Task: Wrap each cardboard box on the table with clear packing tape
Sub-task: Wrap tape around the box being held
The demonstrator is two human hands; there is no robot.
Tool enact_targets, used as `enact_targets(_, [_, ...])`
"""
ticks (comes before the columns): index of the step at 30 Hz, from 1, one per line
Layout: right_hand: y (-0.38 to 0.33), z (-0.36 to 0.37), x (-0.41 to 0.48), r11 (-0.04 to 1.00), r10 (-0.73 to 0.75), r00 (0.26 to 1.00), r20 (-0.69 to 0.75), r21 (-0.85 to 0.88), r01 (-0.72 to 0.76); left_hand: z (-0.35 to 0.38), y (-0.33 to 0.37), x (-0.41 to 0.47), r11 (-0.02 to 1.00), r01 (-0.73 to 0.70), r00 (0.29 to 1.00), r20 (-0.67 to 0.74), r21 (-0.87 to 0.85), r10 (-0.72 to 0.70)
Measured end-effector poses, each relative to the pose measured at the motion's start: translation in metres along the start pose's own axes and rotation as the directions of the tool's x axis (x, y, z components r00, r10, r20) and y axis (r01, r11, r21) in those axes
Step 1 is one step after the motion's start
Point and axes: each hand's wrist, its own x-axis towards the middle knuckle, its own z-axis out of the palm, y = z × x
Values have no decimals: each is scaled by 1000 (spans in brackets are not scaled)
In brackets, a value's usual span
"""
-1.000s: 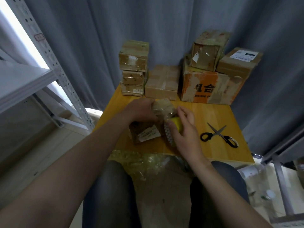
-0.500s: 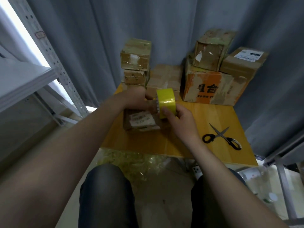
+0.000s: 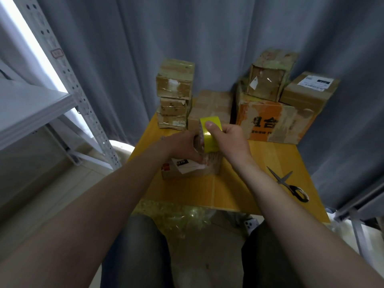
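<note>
Box (image 3: pixel 188 170) lies on the bench (image 3: pixel 249 183), just below both hands. Right hand (image 3: pixel 231 140) grips the tape roll (image 3: pixel 210 138), thumb over its rim; left hand (image 3: pixel 182 146) curls its fingers (image 3: pixel 196 155) round the roll's side. Draw the free end out taut, then press it flat along a box seam.

Yellow tape roll (image 3: pixel 210 142) — above labelled box (image 3: pixel 188 171)

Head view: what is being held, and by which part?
The right hand grips the tape roll by its outer band, thumb on top. What the left hand grips is unclear.
</note>
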Motion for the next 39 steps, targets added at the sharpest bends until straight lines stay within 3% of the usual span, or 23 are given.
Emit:
enact_targets(4, [1, -11, -35, 993, 83, 996, -31, 90, -80, 2, 1, 2, 999, 25, 1000, -2, 48, -25])
enact_targets(10, [26, -5, -93, 957, 252, 962, 105, 122, -264, 0, 4, 1, 1000, 0, 1000, 2, 29, 0])
enact_targets(13, [42, 0, -94, 913, 342, 932, 116, 195, -359, -1, 3, 3, 997, 1, 1000, 18, 75, -2])
enact_targets(15, [48, -1, -84, 907, 383, 919, 96, 150, -393, -1, 4, 2, 997, -7, 1000, 24, 80, 6])
enact_targets(17, [54, -4, -77, 940, 340, 940, 40, 2, -340, 0, 4, 1, 997, -19, 1000, 3, 72, 19])
enact_targets(19, [51, -10, -74, 973, 113, 993, -33, -198, -118, 2, 4, -1, 996, -27, 999, -26, 86, 29])
enact_targets(21, [40, -13, -69, 899, -148, 985, 92, -402, 172, 2, 5, -2, 988, -24, 999, -28, 153, 29])
enact_targets(23, [28, -8, -58, 804, -148, 930, 335, -507, 311, 2, 5, -2, 977, -10, 1000, -16, 212, 14])
enact_targets(25, [23, 2, -42, 730, -9, 880, 475, -598, 330, 2, 2, -2, 969, 2, 1000, 1, 248, -2])
enact_targets(30, [21, 21, 12, 607, 145, 890, 431, -750, 264, 4, -1, -7, 977, -91, 995, -9, 192, 95])
enact_targets(39, [26, 25, 31, 629, 174, 905, 388, -751, 201, 3, 1, -8, 986, -72, 997, -31, 148, 77])
